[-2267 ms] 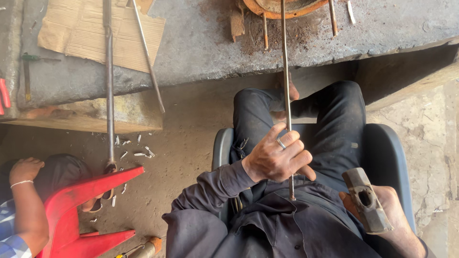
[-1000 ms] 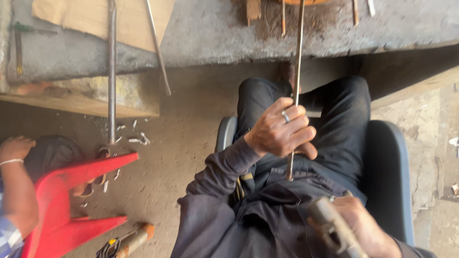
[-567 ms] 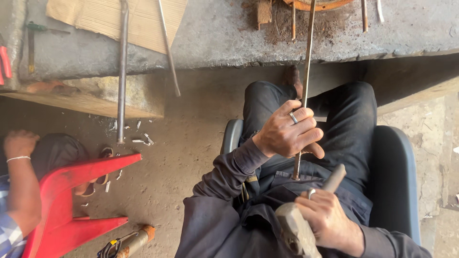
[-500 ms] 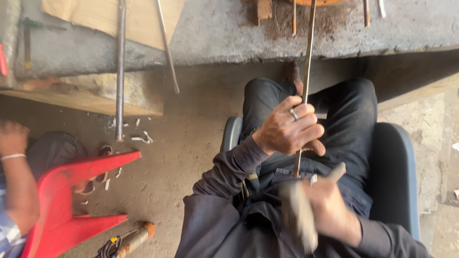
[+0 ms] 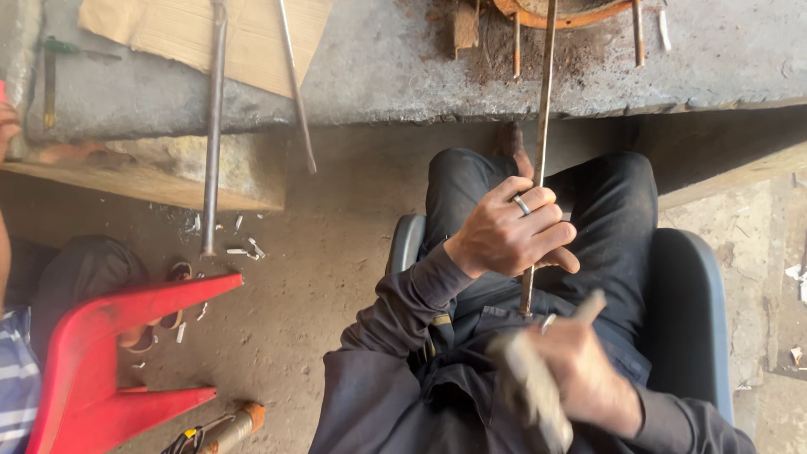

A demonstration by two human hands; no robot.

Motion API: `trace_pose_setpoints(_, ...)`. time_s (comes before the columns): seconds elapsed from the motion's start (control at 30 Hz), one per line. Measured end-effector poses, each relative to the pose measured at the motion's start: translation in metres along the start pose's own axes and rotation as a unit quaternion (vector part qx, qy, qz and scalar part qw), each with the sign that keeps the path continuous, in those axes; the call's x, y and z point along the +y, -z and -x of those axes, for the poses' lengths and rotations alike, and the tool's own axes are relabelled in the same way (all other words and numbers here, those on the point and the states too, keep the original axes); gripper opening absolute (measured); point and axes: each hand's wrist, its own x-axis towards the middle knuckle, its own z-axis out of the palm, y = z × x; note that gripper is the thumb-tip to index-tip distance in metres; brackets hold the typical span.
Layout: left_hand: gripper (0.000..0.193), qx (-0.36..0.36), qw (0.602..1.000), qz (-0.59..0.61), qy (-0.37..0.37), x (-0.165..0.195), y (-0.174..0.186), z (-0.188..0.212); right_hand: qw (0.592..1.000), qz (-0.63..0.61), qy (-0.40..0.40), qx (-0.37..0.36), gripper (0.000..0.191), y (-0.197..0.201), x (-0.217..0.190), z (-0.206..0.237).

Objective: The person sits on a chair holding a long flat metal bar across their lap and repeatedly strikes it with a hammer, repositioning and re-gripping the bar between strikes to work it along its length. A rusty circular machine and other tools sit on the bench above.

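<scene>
Left hand point(image 5: 508, 235) fingers wrapped around thin steel rod point(image 5: 539, 151), far end on concrete worktop point(image 5: 403, 59). Right hand point(image 5: 580, 370), blurred, grips hammer point(image 5: 530, 391) just below rod's near end. Striking step; next blow needs square aim.

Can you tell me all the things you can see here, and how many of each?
thin metal rod: one, rusty brown, held upright over the lap, top end on the slab
hammer: one, grey, blurred, in the right hand near the rod's lower end
concrete slab: one, grey, across the top
cardboard sheet: one, tan, on the slab at left
long rods: two, grey, leaning off the slab at left
round rusty rim: one, orange, top edge
chair: one, blue-grey, under the person
red stool: one, tipped over, lower left
another person: one, striped sleeve, far left
left hand: one, ring on a finger, gripping the rod
right hand: one, gripping the hammer
</scene>
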Motion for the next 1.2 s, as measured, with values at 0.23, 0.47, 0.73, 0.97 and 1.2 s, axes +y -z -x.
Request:
trace_pose_setpoints(0.23,0.039,0.011,1.000,-0.005,0.002,-0.002,-0.002,0.002,0.996,-0.011,0.083,0.032,0.037,0.007,0.007,-0.001)
trace_pose_setpoints(0.47,0.039,0.013,1.000,-0.001,0.008,-0.006,-0.001,0.004,0.996,-0.074,-0.004,0.051,0.017,0.020,0.008,0.008)
trace_pose_setpoints(0.73,0.038,0.009,1.000,-0.004,0.020,-0.004,-0.004,0.006,0.991,0.011,0.111,0.071,0.024,-0.004,0.011,0.012)
trace_pose_setpoints(0.97,0.035,-0.001,0.999,0.015,0.030,-0.010,-0.007,0.005,0.997,-0.014,0.066,0.043,0.034,-0.021,0.012,0.017)
trace_pose_setpoints(1.2,0.037,-0.003,0.999,-0.004,0.037,-0.010,-0.008,0.008,0.999,0.030,0.017,0.031,0.030,-0.040,0.016,0.011)
